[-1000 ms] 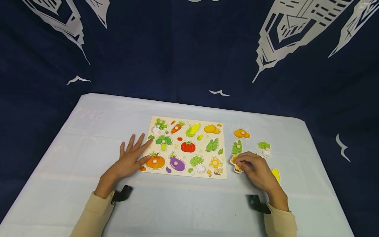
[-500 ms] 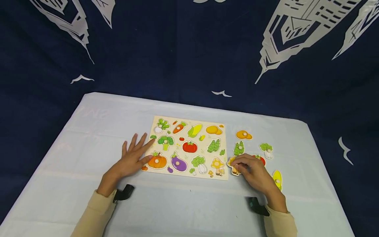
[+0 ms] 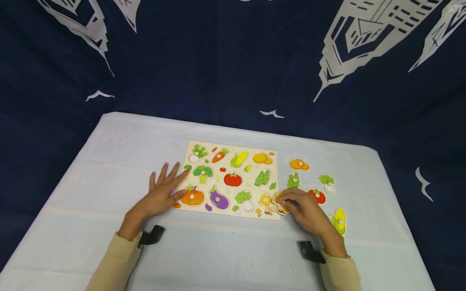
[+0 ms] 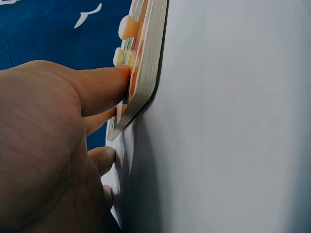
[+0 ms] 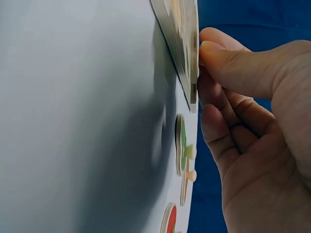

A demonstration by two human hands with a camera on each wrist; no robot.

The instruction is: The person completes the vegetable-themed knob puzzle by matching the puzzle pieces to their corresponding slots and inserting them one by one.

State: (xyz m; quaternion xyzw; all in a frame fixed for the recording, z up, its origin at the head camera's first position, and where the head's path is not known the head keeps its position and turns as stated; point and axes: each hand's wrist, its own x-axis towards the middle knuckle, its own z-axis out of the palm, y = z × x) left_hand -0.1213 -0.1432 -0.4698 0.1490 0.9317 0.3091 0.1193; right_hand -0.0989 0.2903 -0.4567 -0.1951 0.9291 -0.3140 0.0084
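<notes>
A wooden vegetable puzzle board (image 3: 225, 215) lies flat on the table. My left hand (image 3: 158, 200) rests with spread fingers over its left edge; in the left wrist view the thumb (image 4: 104, 87) touches the board's face near a corner. With thumb and fingertips my right hand (image 3: 306, 208) pinches a mushroom puzzle piece (image 3: 278, 198), which overlaps the board's right edge beside the printed mushroom (image 3: 265, 200). Its knob is hidden by the fingers. Pumpkin (image 3: 193, 197), eggplant (image 3: 219, 200), broccoli (image 3: 203, 173) and carrot (image 3: 220, 155) pieces with knobs sit in the board.
Loose knobbed pieces lie right of the board: a potato (image 3: 299, 164), a green asparagus-like piece (image 3: 293, 180), a bok choy (image 3: 327, 184), a tomato (image 3: 317, 196) and a corn (image 3: 339, 221). White cloth covers the table (image 3: 218, 254); a dark blue curtain (image 3: 204, 72) hangs behind it.
My right hand has moved left with the mushroom piece, from the table beside the board to over its right edge. The tomato and corn pieces are now uncovered. The left hand stays put.
</notes>
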